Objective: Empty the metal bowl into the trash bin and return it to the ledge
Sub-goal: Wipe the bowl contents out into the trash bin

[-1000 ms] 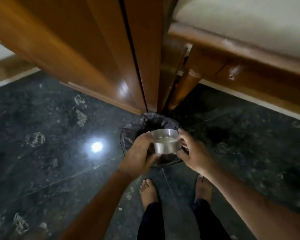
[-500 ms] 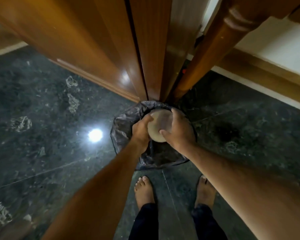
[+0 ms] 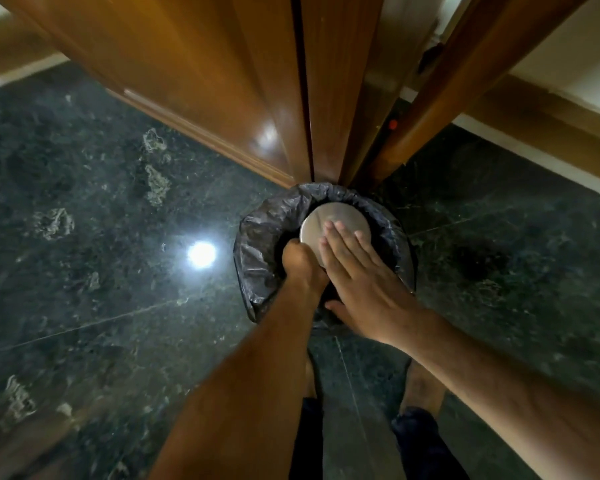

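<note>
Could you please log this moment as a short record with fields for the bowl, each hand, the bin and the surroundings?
bowl: metal bowl turned upside down, flat base facing up, over the bin opening
left hand: left hand grips the bowl's near left edge
right hand: right hand lies flat, fingers spread on the bowl's base
bin: trash bin lined with a dark bag, on the floor against wooden furniture
floor: dark stone floor with a bright light reflection
contents: not visible
ledge: cannot tell which surface it is
</note>
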Demonstrator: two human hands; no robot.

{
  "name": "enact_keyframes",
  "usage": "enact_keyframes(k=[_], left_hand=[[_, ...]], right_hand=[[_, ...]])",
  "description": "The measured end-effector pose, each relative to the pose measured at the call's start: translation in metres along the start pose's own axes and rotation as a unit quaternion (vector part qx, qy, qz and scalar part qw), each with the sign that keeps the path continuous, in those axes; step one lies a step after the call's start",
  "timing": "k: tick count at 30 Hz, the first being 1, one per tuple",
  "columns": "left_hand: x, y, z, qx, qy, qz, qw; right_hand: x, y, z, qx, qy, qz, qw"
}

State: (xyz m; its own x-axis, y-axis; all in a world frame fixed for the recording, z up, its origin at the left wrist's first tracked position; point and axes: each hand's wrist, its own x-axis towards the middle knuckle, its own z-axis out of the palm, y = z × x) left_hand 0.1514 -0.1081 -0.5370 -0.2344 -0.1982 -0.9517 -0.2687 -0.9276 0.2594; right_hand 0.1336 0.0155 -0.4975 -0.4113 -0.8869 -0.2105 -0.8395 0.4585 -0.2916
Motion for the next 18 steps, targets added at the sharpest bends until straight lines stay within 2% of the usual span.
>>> enact_keyframes(k=[2,3,7,11,14,15,18], left_hand=[[-0.012,-0.002,0.001,0.019,-0.024,-0.001,1.000],[-0.013,0.000,0.003,0.033,-0.027,0.006,0.999],[0.002,0.017,0.006,0.014,0.036,-0.003,0.999],[-0.008,0.013,0.007,0.035,-0.009,0.005,0.999],[0.000,0.007,0.003,0.016,0.023,0.007,1.000],[0.001,0.002,0.001,0.041,0.030,0.004,0.999],[0.008,-0.009,-0.007,0.040,0.016,-0.002,0.999]], right_hand=[[-0.005,-0.003,0.002,-0.035,0.070,-0.028,0.997],[-0.008,-0.002,0.006,-0.047,0.074,-0.039,0.995],[-0.004,0.004,0.015,-0.050,-0.075,-0.036,0.995],[0.006,0.005,-0.004,-0.010,0.011,-0.004,1.000],[-0.004,0.014,0.001,0.004,-0.058,0.032,0.998],[-0.006,0.014,0.002,0.011,-0.052,0.036,0.998],[-0.001,0.004,-0.006,0.031,0.038,0.057,0.997]])
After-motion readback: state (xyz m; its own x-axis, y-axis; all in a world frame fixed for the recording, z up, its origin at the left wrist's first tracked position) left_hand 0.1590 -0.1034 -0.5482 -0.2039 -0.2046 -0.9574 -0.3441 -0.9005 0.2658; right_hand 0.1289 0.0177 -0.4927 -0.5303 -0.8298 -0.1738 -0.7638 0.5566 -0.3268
